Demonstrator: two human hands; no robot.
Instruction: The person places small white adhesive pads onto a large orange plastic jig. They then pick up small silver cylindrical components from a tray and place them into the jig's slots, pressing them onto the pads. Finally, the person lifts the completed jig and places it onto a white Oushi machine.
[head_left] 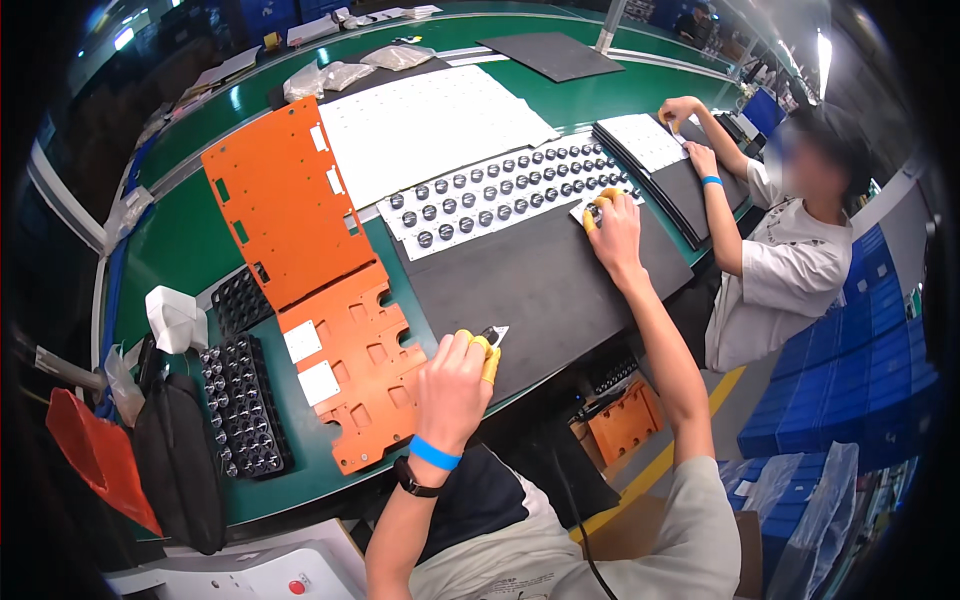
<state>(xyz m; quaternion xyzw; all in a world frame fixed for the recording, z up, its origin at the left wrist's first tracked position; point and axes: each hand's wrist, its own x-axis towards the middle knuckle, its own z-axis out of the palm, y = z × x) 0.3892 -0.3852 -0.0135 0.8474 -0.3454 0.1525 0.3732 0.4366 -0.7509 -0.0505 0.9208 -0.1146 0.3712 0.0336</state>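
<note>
My left hand (455, 385), with yellow finger covers, a blue band and a dark watch on the wrist, is closed on a small white piece with a dark part (496, 335). It is over the near left of a black mat (530, 290). Farther off to the right, my right hand (614, 235) also wears yellow finger covers. Its fingers pinch a white piece with a black round part (580, 212), mostly hidden under them, at the near right end of a white sheet (415, 240). Several black round parts (485, 218) stand on that sheet in rows.
Left of the mat are an orange fixture plate (365, 400), its raised orange panel (285, 205) and a black tray of round parts (240, 405). White sheets (420, 125) lie behind. At right, a co-worker (790, 240) handles a white sheet (645, 140).
</note>
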